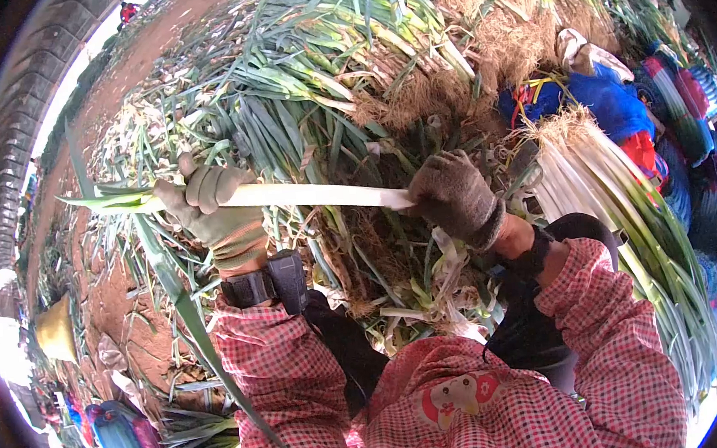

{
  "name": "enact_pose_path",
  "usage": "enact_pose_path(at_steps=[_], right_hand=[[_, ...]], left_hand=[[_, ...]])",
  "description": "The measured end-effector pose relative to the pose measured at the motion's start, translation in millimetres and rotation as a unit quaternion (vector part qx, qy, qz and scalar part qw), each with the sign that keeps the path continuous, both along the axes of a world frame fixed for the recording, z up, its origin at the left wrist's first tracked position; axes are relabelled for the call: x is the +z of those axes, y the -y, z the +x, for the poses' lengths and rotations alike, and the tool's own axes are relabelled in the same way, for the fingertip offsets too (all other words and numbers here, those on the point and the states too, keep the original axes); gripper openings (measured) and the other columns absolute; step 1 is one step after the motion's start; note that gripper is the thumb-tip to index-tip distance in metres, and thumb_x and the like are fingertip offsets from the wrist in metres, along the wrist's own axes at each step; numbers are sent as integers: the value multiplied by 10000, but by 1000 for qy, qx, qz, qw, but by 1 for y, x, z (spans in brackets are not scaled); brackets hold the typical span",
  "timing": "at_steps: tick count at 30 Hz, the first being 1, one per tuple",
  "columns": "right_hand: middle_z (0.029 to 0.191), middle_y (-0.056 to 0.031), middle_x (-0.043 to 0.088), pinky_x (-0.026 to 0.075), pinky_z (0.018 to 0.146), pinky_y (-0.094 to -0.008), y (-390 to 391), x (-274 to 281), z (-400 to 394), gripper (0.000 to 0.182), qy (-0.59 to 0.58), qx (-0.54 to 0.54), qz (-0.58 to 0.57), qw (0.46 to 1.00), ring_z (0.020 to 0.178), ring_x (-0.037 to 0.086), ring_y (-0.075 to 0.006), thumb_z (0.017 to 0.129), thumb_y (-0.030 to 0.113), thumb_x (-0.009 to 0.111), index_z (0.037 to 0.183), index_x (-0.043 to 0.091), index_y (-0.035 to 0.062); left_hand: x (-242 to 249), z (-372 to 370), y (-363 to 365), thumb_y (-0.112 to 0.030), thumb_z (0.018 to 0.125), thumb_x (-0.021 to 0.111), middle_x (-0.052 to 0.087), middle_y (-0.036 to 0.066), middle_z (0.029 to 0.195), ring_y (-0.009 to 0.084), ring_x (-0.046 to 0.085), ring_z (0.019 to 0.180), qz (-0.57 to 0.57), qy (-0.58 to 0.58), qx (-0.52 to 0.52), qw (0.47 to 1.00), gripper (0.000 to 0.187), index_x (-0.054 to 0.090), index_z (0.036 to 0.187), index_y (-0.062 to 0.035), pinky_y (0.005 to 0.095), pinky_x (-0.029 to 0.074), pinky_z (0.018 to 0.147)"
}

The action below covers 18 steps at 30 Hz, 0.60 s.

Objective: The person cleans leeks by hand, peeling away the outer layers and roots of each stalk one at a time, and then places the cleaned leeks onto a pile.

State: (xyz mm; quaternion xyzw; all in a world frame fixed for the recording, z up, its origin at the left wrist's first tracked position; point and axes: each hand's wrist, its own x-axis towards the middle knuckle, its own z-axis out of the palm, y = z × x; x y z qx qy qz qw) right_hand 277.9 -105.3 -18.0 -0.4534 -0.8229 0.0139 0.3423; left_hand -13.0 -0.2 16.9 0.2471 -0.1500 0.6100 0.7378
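A single leek [314, 195] with a long white stalk lies level between my two gloved hands. My left hand [210, 206] is wrapped round it near the green end, and long leaves hang down past my left sleeve. At the root end, my right hand [456, 199] is closed round the stalk; the roots are hidden in the glove. Below the stalk, stripped leaves and dry root scraps [455, 271] lie heaped by my knees. On the right, close to my right arm, lies a bundle of white-stalked leeks [591, 176].
A large pile of untrimmed leeks [377, 33] with brown roots stretches across the far side. Blue and red sacking [615, 107] and wrapped bundles [677, 102] stand at the right. A yellow container [55, 330] sits on bare soil at left. More wrapped bundles [123, 445] lie lower left.
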Motion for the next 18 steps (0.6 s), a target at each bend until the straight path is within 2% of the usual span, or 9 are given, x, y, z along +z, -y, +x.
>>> enact_pose_path(at_steps=[4, 7, 11, 12, 13, 14, 15, 16, 18], right_hand=[[734, -49, 565, 422, 666, -388, 4, 15, 10, 134, 46, 105, 35, 993, 741, 561, -283, 646, 163, 685, 732, 586, 143], [823, -60, 617, 487, 672, -346, 1, 10, 25, 260, -330, 145, -121, 925, 757, 610, -201, 623, 24, 779, 773, 573, 75], [803, -75, 594, 501, 688, -332, -2, 29, 57, 103, -694, 215, -278, 628, 741, 591, -182, 824, 126, 615, 847, 551, 49], [804, -80, 591, 500, 696, -335, -7, 27, 71, 92, -736, 279, -295, 542, 737, 586, -178, 852, 136, 581, 846, 551, 50], [815, -67, 587, 486, 703, -316, -7, 34, 78, 106, -745, 310, -325, 493, 725, 565, -179, 868, 135, 563, 920, 570, 43], [815, -67, 587, 486, 703, -316, -11, 27, 86, 106, -744, 310, -326, 493, 725, 565, -179, 868, 135, 563, 920, 570, 43], [841, -57, 593, 469, 716, -302, -18, 13, 95, 149, -580, 118, -278, 757, 776, 559, -167, 865, 109, 558, 1003, 572, 55], [867, -48, 600, 452, 729, -289, -22, 6, 99, 227, -338, -90, -190, 917, 827, 553, -155, 861, 83, 553, 1087, 574, 68], [949, -74, 624, 458, 742, -290, -18, 16, 72, 266, -197, -188, -180, 945, 858, 570, -219, 826, 54, 577, 1091, 592, 84]], left_hand=[[-14, -19, -7, -413, 868, 539, 328, -73, 456, 52, 291, 403, -118, 13, 35, 992, 434, 609, 844, 15, 234, 295, 442], [-22, -38, -15, -432, 853, 553, 348, -70, 454, 78, 314, 398, -244, -78, 201, 946, 408, 553, 676, -64, 248, 372, 447], [-24, -46, -17, -421, 820, 579, 320, -69, 426, 92, 299, 381, -278, -76, 190, 939, 402, 474, 567, -128, 254, 370, 447], [-55, -80, -37, -446, 866, 429, 353, -69, 437, 101, 420, 462, -168, -166, 141, 961, 416, 525, 577, -163, 473, 388, 781], [-50, -77, -32, -448, 864, 454, 349, -68, 436, 102, 408, 452, -172, -156, 164, 959, 393, 571, 629, -156, 482, 387, 784], [-45, -74, -27, -449, 863, 467, 347, -68, 435, 102, 402, 447, -173, -150, 177, 957, 384, 595, 654, -153, 487, 386, 786], [-36, -67, -19, -450, 862, 479, 344, -68, 434, 103, 395, 442, -174, -145, 190, 955, 377, 618, 680, -150, 491, 386, 788], [-17, -48, -5, -429, 855, 516, 326, -68, 429, 102, 333, 415, -210, -112, 217, 946, 365, 560, 640, -138, 363, 375, 652], [0, -36, 6, -408, 849, 553, 307, -69, 425, 102, 271, 387, -245, -81, 242, 935, 379, 503, 600, -126, 235, 364, 516]])
